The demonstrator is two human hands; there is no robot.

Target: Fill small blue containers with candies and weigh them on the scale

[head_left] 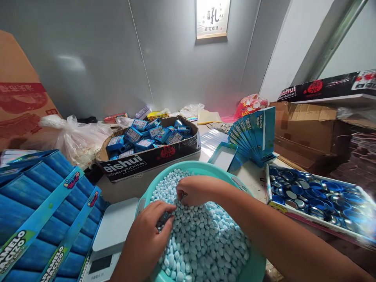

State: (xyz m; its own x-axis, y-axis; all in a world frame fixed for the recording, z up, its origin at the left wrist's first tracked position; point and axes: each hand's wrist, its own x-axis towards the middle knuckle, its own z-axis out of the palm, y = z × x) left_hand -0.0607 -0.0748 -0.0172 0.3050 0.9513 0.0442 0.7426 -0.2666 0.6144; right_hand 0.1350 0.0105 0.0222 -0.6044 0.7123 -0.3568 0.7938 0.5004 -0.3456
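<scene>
A turquoise basin (164, 168) full of pale blue oval candies (205, 235) stands in front of me. My left hand (151, 223), at the basin's left side, is closed around a small dark container (164, 220), mostly covered by the fingers. My right hand (192, 190) reaches over the basin from the right. Its fingers are curled down at the candies, just beyond the left hand. What sits between those fingers is hidden.
A white scale (117, 223) stands left of the basin, beside blue display boxes (44, 196). Behind are a carton of small blue packs (147, 135) and fanned blue cards (252, 133). A tray of round blue-rimmed lids (311, 196) sits right, near brown cartons (302, 129).
</scene>
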